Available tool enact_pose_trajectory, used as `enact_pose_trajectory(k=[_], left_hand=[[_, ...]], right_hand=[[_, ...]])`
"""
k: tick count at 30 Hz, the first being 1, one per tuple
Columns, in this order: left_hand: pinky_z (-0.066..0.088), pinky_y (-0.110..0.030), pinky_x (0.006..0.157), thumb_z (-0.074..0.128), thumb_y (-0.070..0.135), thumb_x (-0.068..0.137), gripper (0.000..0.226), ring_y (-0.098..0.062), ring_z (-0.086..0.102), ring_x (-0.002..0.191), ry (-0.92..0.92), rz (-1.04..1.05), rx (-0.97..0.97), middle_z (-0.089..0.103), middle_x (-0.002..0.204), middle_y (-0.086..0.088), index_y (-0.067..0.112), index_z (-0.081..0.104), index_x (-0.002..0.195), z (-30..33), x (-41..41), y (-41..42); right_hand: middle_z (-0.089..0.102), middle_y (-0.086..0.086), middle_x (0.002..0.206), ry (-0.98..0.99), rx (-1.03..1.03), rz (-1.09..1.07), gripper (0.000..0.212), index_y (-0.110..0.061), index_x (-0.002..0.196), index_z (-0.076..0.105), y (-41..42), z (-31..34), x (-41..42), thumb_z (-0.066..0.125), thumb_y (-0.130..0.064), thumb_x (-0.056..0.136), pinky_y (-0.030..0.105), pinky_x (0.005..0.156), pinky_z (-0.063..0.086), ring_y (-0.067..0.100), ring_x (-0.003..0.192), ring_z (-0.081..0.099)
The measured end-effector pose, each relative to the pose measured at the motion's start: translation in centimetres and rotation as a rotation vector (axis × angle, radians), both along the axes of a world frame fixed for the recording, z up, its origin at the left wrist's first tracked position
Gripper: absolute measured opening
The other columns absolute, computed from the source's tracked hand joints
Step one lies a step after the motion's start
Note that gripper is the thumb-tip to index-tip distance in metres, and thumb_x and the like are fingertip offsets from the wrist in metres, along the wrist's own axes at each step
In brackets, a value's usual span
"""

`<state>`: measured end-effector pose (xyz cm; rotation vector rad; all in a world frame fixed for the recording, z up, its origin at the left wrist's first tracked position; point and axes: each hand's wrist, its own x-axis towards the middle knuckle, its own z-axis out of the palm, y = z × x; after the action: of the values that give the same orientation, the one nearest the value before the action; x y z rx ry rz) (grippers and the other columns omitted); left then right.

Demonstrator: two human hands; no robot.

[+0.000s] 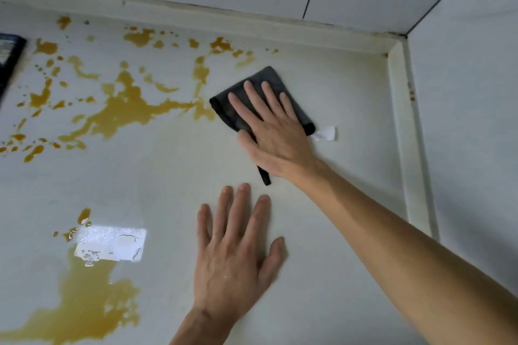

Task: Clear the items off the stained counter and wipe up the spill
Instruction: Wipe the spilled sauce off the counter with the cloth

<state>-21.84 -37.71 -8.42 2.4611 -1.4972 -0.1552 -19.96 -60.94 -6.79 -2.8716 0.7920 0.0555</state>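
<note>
A white counter (350, 98) carries an orange-brown spill (126, 109) spread over its left half, with a second pool (84, 302) at the near left. My right hand (274, 131) lies flat, fingers spread, pressing a folded dark cloth (260, 78) onto the counter just right of the spill's edge. A white label (325, 133) sticks out from the cloth's right corner. My left hand (235, 255) rests flat and open on a dry patch of counter, nearer to me, holding nothing.
White tiled walls (462, 92) meet in a corner at the back right, with a raised white rim (403, 126) along the counter's edges. A dark object (8, 59) pokes in at the far left edge. A bright window reflection (112, 244) glints on the wet surface.
</note>
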Motion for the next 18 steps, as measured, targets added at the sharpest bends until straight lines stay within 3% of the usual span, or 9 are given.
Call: enact_pose_trajectory(k=[4,7,9,12,15,16,18], left_hand=[[0.009,-0.059,0.128,0.049,0.065,0.098,0.071,-0.031,0.019,0.162,0.017,-0.006,0.007,0.026,0.172,-0.003,0.027,0.044,0.157,-0.2,0.1,0.1],[0.009,-0.060,0.127,0.050,0.064,0.098,0.070,-0.032,0.018,0.162,0.028,-0.006,0.017,0.026,0.172,-0.004,0.027,0.044,0.157,-0.2,0.0,-0.1],[0.012,-0.061,0.127,0.050,0.063,0.098,0.069,-0.032,0.018,0.162,0.040,-0.002,0.023,0.026,0.172,-0.004,0.026,0.045,0.156,-0.1,0.0,-0.1],[0.017,-0.063,0.126,0.051,0.062,0.098,0.067,-0.031,0.019,0.162,0.052,0.006,0.008,0.030,0.171,-0.005,0.025,0.048,0.155,0.2,0.1,-0.1],[0.016,-0.062,0.127,0.052,0.061,0.098,0.066,-0.031,0.020,0.162,0.065,0.014,0.005,0.033,0.170,-0.005,0.026,0.049,0.155,0.2,-0.1,0.0],[0.017,-0.062,0.127,0.053,0.060,0.098,0.066,-0.031,0.020,0.162,0.071,0.017,-0.004,0.033,0.169,-0.005,0.026,0.049,0.154,0.3,-0.1,0.0],[0.019,-0.063,0.126,0.055,0.060,0.097,0.066,-0.033,0.022,0.161,0.083,0.018,-0.016,0.033,0.169,-0.007,0.025,0.050,0.153,0.4,-0.1,-0.1]], right_hand=[[0.008,-0.004,0.174,0.062,-0.023,-0.144,0.069,-0.040,0.164,0.014,-3.1,-0.2,-4.4,0.026,-0.047,0.097,0.047,0.130,0.004,0.024,0.161,0.004],[0.003,0.001,0.175,0.055,0.019,-0.356,0.069,-0.036,0.165,0.010,-5.9,0.4,-0.9,0.023,-0.045,0.098,0.050,0.129,0.001,0.028,0.161,0.000],[0.003,0.005,0.174,0.032,0.016,-0.375,0.069,-0.032,0.166,0.009,-4.3,0.6,2.4,0.025,-0.043,0.100,0.053,0.129,0.001,0.033,0.160,0.000],[0.010,0.004,0.174,0.025,-0.027,-0.064,0.071,-0.031,0.165,0.016,1.1,0.3,3.0,0.029,-0.044,0.097,0.053,0.128,0.008,0.033,0.160,0.005],[0.013,-0.001,0.174,0.060,-0.042,0.328,0.072,-0.035,0.164,0.019,2.8,0.3,-2.0,0.038,-0.042,0.095,0.051,0.128,0.011,0.027,0.160,0.008],[0.013,-0.002,0.174,0.079,-0.049,0.346,0.073,-0.036,0.164,0.019,1.8,0.4,-3.3,0.039,-0.041,0.094,0.051,0.128,0.012,0.025,0.161,0.008],[0.011,-0.003,0.174,0.110,-0.054,0.174,0.072,-0.037,0.164,0.017,-1.3,0.5,-4.0,0.034,-0.042,0.095,0.052,0.128,0.012,0.025,0.161,0.008]])
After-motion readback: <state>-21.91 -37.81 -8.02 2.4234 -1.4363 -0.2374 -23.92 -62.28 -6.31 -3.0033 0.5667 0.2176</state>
